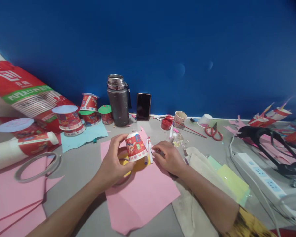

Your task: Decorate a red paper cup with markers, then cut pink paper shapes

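My left hand [114, 161] is wrapped round a red patterned paper cup [135, 147], which is held tilted over a sheet of pink paper [145, 194]. Beside the cup, my right hand [168, 157] has its fingers curled at several slim markers [149, 149] lying on the paper; its fingertips look pinched, and what they hold is too small to make out. Under my left hand, a yellow piece and a roll of tape [124, 181] are partly hidden.
A dark flask [118, 105] and a phone [143, 107] stand at the back. Decorated cups [67, 118] and a ring [37, 168] are at left. Red scissors [213, 132], a cloth [199, 204] and a power strip [261, 177] lie at right.
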Action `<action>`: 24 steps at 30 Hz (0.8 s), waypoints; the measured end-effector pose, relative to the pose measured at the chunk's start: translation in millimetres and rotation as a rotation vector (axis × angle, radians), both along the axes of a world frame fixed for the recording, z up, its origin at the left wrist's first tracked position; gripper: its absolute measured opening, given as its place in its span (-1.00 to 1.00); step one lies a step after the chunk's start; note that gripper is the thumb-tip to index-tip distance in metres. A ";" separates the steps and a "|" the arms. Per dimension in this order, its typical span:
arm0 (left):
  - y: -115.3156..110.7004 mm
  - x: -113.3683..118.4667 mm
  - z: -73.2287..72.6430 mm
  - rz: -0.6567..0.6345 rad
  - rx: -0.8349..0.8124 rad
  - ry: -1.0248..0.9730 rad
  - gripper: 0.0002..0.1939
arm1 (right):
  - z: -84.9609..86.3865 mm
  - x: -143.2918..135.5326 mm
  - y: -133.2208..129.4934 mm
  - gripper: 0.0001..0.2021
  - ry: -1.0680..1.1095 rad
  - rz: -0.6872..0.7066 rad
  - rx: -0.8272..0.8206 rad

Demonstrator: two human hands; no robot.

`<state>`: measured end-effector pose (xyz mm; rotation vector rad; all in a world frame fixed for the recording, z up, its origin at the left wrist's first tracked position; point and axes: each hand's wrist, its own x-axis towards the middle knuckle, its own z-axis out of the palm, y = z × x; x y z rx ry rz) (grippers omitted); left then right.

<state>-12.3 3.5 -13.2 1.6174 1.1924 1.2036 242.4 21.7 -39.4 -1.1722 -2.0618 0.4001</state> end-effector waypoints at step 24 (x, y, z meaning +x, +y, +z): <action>31.2 -23.1 -0.6 0.226 0.127 0.254 -0.27 | 4.4 1.0 3.1 -0.91 -0.059 -0.018 -0.006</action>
